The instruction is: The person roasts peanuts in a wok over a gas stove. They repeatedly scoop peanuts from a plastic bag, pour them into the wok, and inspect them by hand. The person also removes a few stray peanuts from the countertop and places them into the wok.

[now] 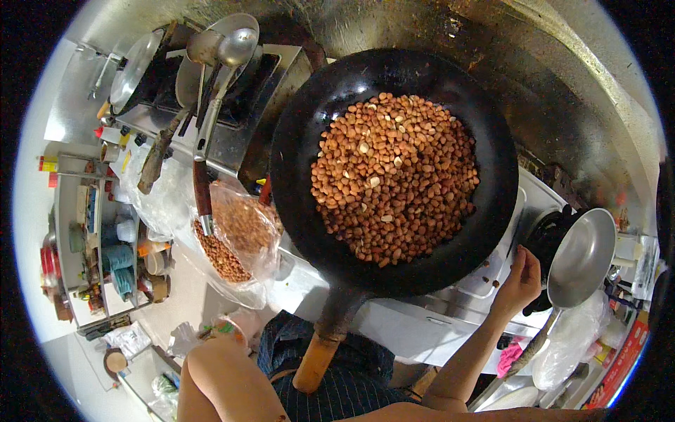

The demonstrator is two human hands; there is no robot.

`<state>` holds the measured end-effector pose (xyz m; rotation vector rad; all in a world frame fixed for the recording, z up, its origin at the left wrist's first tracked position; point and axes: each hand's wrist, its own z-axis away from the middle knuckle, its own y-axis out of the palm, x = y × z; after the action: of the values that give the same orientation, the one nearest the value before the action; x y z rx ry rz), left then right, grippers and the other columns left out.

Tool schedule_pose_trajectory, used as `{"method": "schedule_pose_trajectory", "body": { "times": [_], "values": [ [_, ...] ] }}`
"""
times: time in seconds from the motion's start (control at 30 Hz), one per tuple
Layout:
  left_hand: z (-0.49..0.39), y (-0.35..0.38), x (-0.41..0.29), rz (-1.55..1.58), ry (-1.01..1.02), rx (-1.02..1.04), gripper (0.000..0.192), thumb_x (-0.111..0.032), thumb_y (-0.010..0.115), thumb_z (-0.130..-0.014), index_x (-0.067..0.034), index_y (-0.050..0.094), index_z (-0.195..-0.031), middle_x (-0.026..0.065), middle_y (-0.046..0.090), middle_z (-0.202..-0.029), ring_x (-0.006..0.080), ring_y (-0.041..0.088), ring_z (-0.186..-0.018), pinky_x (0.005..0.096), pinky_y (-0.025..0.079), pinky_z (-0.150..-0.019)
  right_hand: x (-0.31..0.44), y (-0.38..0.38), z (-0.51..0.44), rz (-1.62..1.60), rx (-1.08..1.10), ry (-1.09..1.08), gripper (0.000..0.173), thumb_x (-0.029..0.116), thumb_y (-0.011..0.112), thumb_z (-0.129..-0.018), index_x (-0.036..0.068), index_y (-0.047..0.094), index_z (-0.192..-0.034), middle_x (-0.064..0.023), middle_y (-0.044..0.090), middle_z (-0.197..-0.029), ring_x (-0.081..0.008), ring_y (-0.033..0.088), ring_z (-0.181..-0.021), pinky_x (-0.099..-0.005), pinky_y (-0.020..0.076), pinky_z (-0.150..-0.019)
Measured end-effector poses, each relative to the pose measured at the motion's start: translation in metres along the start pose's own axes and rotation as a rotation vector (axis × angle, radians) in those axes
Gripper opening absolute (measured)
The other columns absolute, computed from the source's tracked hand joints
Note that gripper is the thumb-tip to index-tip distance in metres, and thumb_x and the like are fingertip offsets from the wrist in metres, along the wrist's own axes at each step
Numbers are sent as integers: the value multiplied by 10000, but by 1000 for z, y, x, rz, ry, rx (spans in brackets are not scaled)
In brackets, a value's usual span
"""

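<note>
A black wok point(295, 232) stands on the stove before me, with a heap of reddish-brown peanuts point(401, 205) in it. Several pale, skinless halves lie among them. The wok's wooden handle point(316, 364) points towards my apron. My right hand point(519, 279) is just right of the wok's rim, thumb and fingertips pinched together; I cannot tell whether anything small is between them. My left hand is out of view; only the bent left arm shows at the lower edge. Left of the wok, a clear plastic bag point(256, 258) holds more peanuts.
Metal ladles point(237, 47) lie over the left burner area, handles towards me. A steel pan or large ladle point(582, 258) rests near my right hand. Further left are a lidded pot point(134, 71) and a loaded shelf rack point(100, 242). A pink cloth point(509, 358) hangs lower right.
</note>
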<state>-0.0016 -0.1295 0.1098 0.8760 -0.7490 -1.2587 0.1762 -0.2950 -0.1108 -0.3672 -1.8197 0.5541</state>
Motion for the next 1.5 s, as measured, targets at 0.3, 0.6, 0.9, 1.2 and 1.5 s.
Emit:
{"method": "schedule_pose_trajectory", "body": {
  "times": [0.3,0.6,0.9,1.2,1.5],
  "values": [
    [-1,-4,-5,-49,90,26,393,-286,413,-943,-43,534,-1227,142,501,-1300,256,496,-1192,395,414,-982,4,-3,0,18,3,-25,117,57,570,-903,-27,649,-930,-54,652,-850,-112,573,-771,-243,457,-724],
    [-55,-38,-53,-299,493,90,350,-237,409,-956,-33,538,-1210,123,558,-1242,244,537,-1137,384,449,-951,9,-8,7,-68,10,5,116,61,561,-907,-25,639,-915,-42,642,-838,-111,561,-768,-242,442,-703],
    [-74,-41,-92,-845,472,-100,596,-364,473,-919,-142,292,-1442,111,305,-1467,310,218,-1367,676,102,-1033,16,-38,24,20,-24,-19,106,53,591,-890,-16,645,-951,-51,655,-868,-115,568,-764,-243,449,-702],
    [-50,-47,-124,-2165,991,56,504,-248,605,-858,24,503,-1270,252,527,-1269,243,536,-1152,306,403,-967,18,-48,49,-27,180,-180,355,-8,627,-825,63,607,-1172,-80,644,-1079,-184,594,-941,-319,459,-786],
    [143,-108,-166,-1389,1106,120,253,-73,540,-917,42,579,-1140,119,645,-1097,166,602,-1043,270,457,-922,80,-106,122,-132,-56,-202,267,62,516,-927,-49,569,-1165,-123,598,-1164,-200,554,-1045,-290,426,-910]
  ]
}}
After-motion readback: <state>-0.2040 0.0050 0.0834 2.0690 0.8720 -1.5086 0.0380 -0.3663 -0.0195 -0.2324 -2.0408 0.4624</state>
